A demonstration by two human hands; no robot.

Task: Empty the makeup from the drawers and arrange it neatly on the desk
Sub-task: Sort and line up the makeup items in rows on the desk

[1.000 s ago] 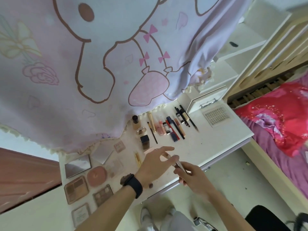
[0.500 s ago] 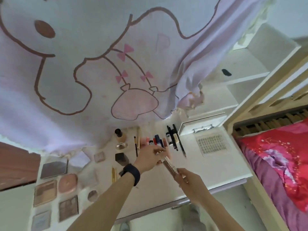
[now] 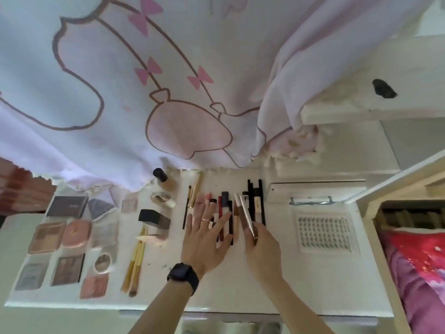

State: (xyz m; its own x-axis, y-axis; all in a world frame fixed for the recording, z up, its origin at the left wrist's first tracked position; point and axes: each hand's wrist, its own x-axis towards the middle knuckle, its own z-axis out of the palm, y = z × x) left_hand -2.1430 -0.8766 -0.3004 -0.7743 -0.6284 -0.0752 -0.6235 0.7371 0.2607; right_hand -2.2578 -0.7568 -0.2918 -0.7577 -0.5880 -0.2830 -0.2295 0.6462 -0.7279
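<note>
My right hand pinches a slim brown-and-silver makeup tube and holds it over the row of pens and lip tubes lying side by side on the white desk. My left hand, with a black watch on the wrist, lies flat with fingers spread on the left part of that row. Palettes and compacts are laid out in a grid at the left. Bottles and brushes lie between the grid and the row.
A pink cartoon curtain hangs over the back of the desk. A white lash tray lies at the right, with a small drawer box behind it. A bed with a red cover stands beyond the desk's right edge.
Both hands moved forward from the desk's front edge to the row of pens. My left hand let go of the tube and spread flat; the camera tilted nearer the desk.
</note>
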